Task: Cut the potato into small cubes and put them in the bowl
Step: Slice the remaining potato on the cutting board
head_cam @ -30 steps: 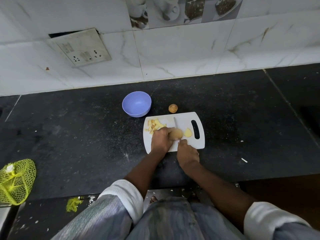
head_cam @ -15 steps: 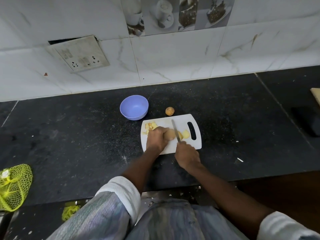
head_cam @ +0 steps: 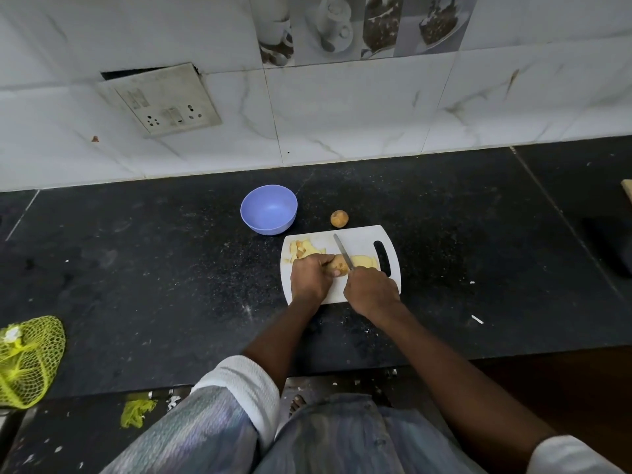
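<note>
A white cutting board (head_cam: pixel 359 238) lies on the black counter. My left hand (head_cam: pixel 310 277) grips a brown-skinned potato (head_cam: pixel 338 264) on the board. My right hand (head_cam: pixel 372 291) holds a knife (head_cam: pixel 343 251) by its handle, the blade lying across the potato's right end. A cut yellow slice (head_cam: pixel 365 261) lies to the right of the blade. Several small yellow potato pieces (head_cam: pixel 304 249) sit at the board's far left corner. The lilac bowl (head_cam: pixel 268 209) stands beyond the board to the left, with nothing in it.
A second small whole potato (head_cam: pixel 339 218) sits on the counter just beyond the board. A yellow mesh bag (head_cam: pixel 27 360) lies at the counter's near left edge. The tiled wall with a socket plate (head_cam: pixel 160 99) backs the counter.
The knife blade has come down from behind the potato onto its right end. My left hand keeps its grip on the potato. The camera has shifted slightly.
</note>
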